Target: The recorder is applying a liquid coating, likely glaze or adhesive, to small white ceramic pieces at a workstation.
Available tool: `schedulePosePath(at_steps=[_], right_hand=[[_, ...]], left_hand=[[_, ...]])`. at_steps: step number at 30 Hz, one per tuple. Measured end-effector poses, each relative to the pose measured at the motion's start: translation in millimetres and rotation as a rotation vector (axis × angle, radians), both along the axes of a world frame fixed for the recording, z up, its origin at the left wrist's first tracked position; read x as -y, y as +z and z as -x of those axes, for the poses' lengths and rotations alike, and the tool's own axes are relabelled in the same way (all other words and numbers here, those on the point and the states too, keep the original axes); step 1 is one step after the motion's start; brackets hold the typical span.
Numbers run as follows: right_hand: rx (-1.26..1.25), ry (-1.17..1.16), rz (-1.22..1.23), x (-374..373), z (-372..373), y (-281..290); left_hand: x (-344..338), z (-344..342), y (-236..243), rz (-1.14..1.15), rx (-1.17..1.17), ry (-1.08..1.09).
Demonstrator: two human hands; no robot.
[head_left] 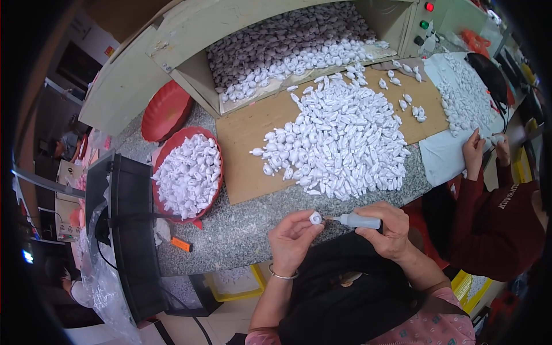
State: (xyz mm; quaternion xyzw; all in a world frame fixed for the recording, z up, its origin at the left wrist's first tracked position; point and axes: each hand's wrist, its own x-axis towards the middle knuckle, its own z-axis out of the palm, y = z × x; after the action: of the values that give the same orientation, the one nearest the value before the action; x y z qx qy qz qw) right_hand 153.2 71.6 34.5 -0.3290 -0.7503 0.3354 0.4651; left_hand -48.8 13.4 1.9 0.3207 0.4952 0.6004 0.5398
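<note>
A black apron (345, 287) is seen nearest, over the lap, with two forearms rising from it. One small white moulded piece (315, 218) is pinched in the fingers (303, 221) of the left hand (292, 238), held just off the near edge of the table (241, 233). One grey pen-shaped tool (356, 220) is gripped in the closed right hand (388, 230), its tip set against the piece. One silver bangle (283, 276) is worn on the left wrist.

On the table, one large heap of white pieces (339, 144) lies on one brown board (253, 132). Two red bowls are present toward the left edge: one filled (187, 172), one empty (165, 109). At the right edge, two hands of another person (483, 149) are seen above a white cloth (445, 152).
</note>
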Motion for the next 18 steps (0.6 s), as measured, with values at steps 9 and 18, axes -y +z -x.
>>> schedulePosePath(at_steps=[9,18], right_hand=[[-0.005,0.0,0.013,-1.9,1.7,-0.8],[-0.015,0.033,0.011,-2.3,3.7,1.9]], left_hand=[[-1.0,0.6,-1.9,0.012,-0.011,0.0],[-1.6,-0.2,-1.1,0.012,-0.01,-0.012]])
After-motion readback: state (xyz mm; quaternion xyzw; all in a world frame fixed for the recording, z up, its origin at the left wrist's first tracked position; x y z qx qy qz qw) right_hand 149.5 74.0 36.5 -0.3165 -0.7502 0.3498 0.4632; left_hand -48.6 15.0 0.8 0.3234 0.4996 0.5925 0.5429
